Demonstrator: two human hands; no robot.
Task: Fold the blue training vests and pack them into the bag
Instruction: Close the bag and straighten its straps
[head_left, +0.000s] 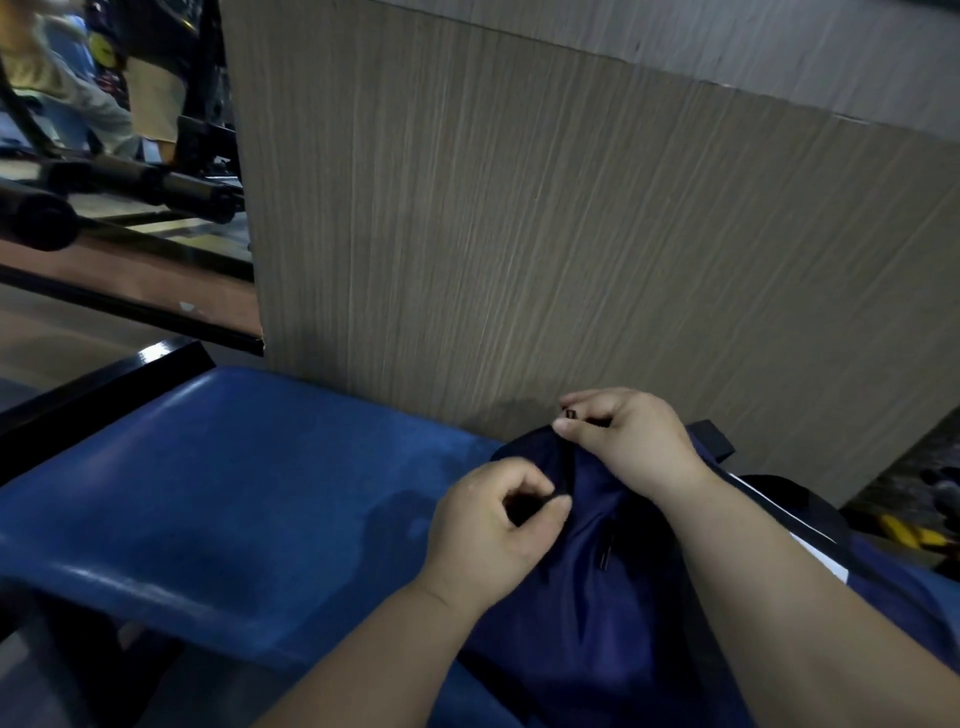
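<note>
A dark navy bag (592, 587) lies on a blue padded bench (223, 483), close to me at the lower right. My left hand (493, 530) pinches the bag's dark zipper edge between thumb and fingers. At the bag's far end, my right hand (623, 436) pinches a small black zipper pull. A second zipper pull (605, 553) shows lower on the bag's front. No blue training vest is visible; the bag's inside is hidden.
A tall wood-grain panel (545, 234) stands directly behind the bench. Black metal bars and gym equipment (130, 192) fill the upper left, with a person's clothing behind them. A yellow-and-black object (909, 535) lies on the floor at the far right.
</note>
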